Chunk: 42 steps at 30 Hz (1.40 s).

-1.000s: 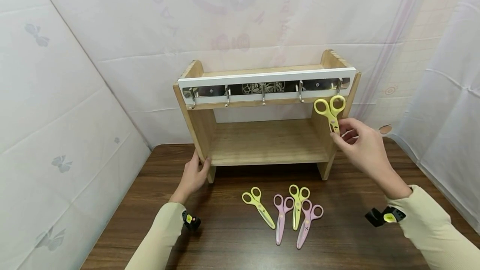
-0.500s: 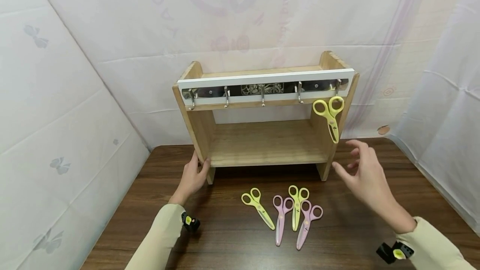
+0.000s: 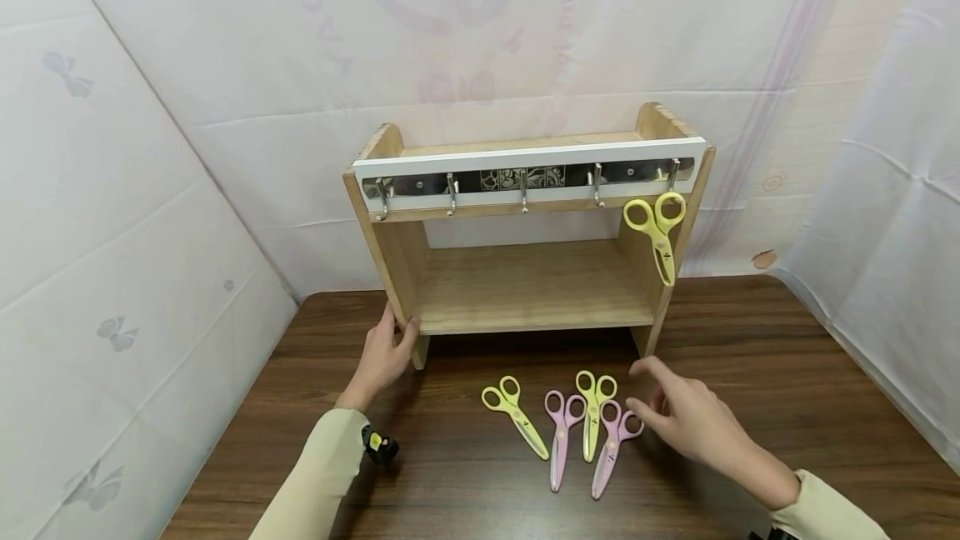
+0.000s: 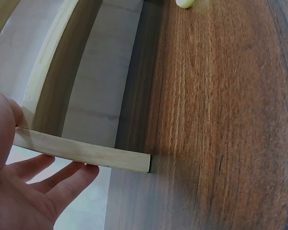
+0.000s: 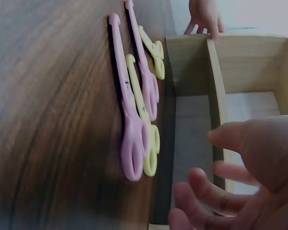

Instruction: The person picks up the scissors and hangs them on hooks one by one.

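Observation:
My left hand (image 3: 380, 358) holds the lower left side of a wooden shelf (image 3: 532, 282), thumb in front and fingers behind the panel (image 4: 86, 153). Yellow scissors (image 3: 658, 242) hang by a handle loop from the rightmost hook on the shelf's white rail. On the table, yellow scissors (image 3: 517, 417) lie at the left, then pink scissors (image 3: 560, 444), a second yellow pair (image 3: 592, 419) and a second pink pair (image 3: 611, 452) at the right. Just right of that last pair's handles hovers my right hand (image 3: 693, 419), thumb and fingers apart, holding nothing in the right wrist view.
The white rail (image 3: 480, 158) bears several metal hooks along the shelf's upper front. A dark wooden table (image 3: 465, 507) lies under everything. White patterned cloth (image 3: 262, 40) hangs behind and on both sides.
My right hand has let go of the yellow scissors, which now hang from the hook. It has moved down and left to the scissors on the table. The left hand keeps its place.

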### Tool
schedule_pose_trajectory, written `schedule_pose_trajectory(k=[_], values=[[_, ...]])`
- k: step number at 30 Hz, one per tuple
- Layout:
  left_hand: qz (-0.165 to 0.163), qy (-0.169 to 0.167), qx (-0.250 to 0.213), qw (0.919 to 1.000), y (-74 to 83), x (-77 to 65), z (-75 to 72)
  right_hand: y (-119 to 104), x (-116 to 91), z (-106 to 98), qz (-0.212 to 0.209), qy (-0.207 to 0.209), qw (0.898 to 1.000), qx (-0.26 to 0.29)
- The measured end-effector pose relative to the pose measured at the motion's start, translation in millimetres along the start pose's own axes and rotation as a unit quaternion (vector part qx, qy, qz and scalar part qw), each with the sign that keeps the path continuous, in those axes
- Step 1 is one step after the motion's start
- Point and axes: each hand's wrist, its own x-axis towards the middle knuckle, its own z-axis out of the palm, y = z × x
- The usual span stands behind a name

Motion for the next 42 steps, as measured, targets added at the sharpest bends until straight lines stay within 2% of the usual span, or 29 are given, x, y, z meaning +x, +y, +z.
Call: schedule_pose_trajectory(k=[5, 10, 23, 30, 37, 42], values=[[0.0, -0.001, -0.006, 1.0, -0.1, -0.8, 0.8, -5, -5, 11, 0.006, -0.075, 0.997, 0.003], [0.0, 0.0, -0.01, 1.0, 0.4, -1.7, 0.3, -7, -7, 24, -0.016, -0.099, 0.995, 0.015], [-0.008, -0.006, -0.011, 0.9999, 1.9, -0.6, -0.9, -10, -14, 36, -0.021, -0.097, 0.995, -0.007], [0.001, -0.004, -0.01, 0.9999, 0.6, 0.0, 0.0, -10, -17, 40, -0.035, -0.092, 0.995, -0.007], [-0.006, -0.006, -0.01, 0.9999, 0.8, -0.4, -0.4, -9, -19, 41, -0.051, -0.084, 0.995, -0.011], [-0.003, -0.006, -0.009, 0.9999, 0.7, -0.8, -0.6, -7, -20, 39, -0.053, -0.083, 0.995, -0.035]])
